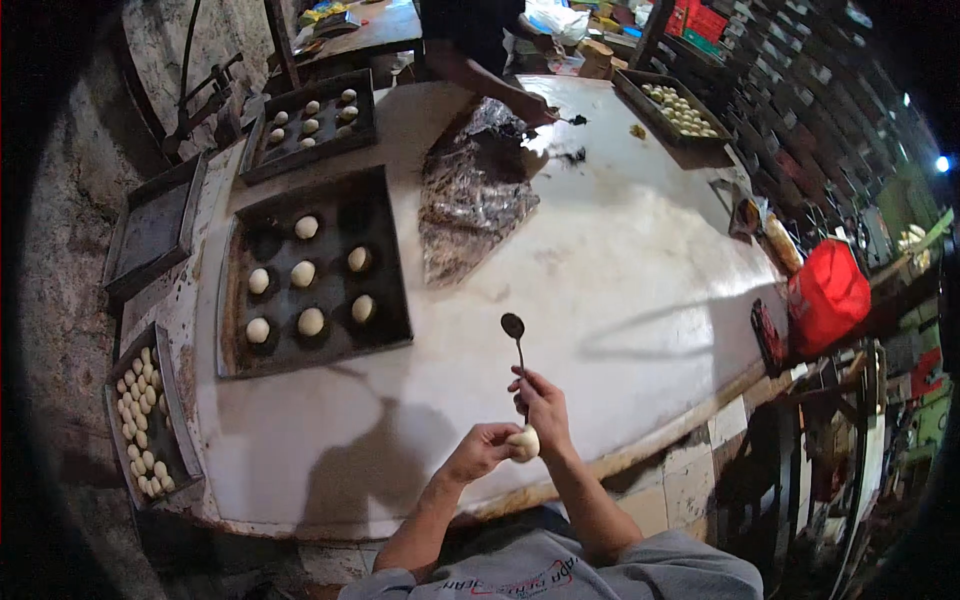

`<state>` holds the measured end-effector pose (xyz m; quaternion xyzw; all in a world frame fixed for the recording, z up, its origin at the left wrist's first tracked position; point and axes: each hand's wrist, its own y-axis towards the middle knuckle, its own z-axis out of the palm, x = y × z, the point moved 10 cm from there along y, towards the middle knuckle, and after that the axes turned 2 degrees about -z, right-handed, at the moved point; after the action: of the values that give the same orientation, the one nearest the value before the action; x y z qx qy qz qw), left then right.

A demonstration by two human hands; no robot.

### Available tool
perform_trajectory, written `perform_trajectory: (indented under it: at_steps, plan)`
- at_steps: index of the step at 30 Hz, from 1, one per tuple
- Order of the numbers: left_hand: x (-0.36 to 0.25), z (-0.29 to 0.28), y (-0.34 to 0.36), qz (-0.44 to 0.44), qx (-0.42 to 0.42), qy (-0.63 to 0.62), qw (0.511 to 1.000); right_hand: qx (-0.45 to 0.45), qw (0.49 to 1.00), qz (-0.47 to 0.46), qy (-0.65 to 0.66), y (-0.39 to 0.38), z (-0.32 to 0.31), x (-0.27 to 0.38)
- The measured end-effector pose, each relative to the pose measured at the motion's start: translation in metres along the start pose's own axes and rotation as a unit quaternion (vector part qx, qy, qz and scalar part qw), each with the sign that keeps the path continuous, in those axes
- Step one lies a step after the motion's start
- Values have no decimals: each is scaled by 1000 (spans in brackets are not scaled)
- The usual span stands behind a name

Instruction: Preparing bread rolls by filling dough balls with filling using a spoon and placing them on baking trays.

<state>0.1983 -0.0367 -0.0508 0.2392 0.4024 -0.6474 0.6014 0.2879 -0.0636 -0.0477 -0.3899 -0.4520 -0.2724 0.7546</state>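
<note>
Close to the table's near edge, my left hand [478,452] has its fingers closed around a pale dough ball [523,444]. My right hand [546,412] is beside it, gripping the handle of a metal spoon [513,326]. The spoon's bowl points away from me over the white tabletop [620,260] and looks dark. To the left of my hands lies a large dark baking tray [232,330] with several round dough balls set apart on it, one of them a dough ball [311,321] near its front.
A crumpled plastic sheet [465,220] lies mid-table. Across the table, a co-worker's hand [535,108] holds a utensil with dark stuff. More dough trays stand far left [300,165], far right [668,135] and near left [185,450]. A red bag [828,295] sits at the right edge.
</note>
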Motion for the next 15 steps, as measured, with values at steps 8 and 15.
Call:
perform_trajectory:
  at_steps: [8,15]
  plan:
    - [7,-26,50,80,-50,-371,924,-29,911,-281,-302,212,-75,133]
    - [19,-99,-13,233,-239,-351,875,-147,695,-279,-646,488,-73,241]
